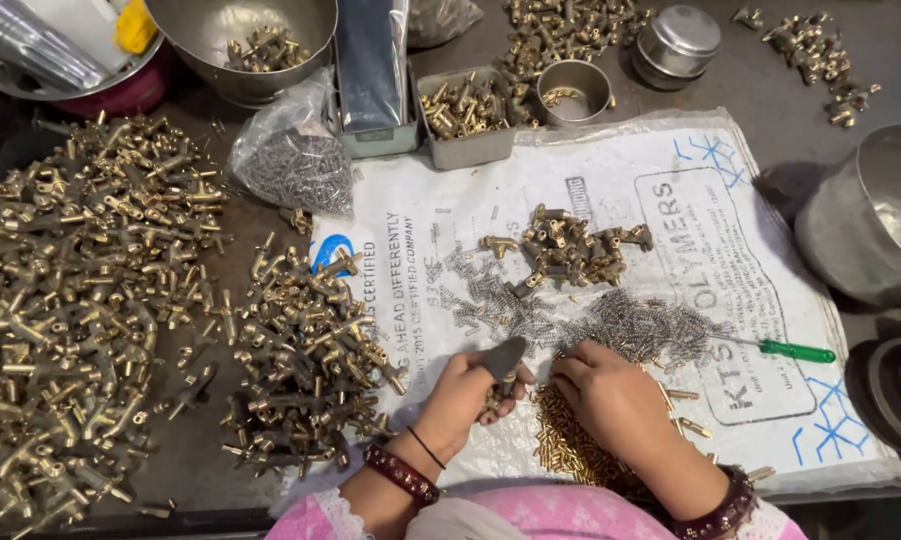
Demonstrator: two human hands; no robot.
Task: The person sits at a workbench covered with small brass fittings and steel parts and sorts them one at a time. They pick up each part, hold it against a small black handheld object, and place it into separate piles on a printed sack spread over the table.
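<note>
1. brass fitting (pixel 498 393): small, gold-coloured, mostly hidden, pinched upright in curled fingers on the white sack.
2. brass pins (pixel 563 440): short, shiny, heaped loosely on the sack, just beside the fitting, partly covered.

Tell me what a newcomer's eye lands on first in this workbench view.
The huge heap of brass fittings filling the left side of the table stands out first. Next come the two hands at bottom centre, on a white printed sack: the left hand pinches a small brass part, its thumb capped in dark covering, while the right hand rests on a pile of small brass pins. A green-handled screwdriver lies to the right.
</note>
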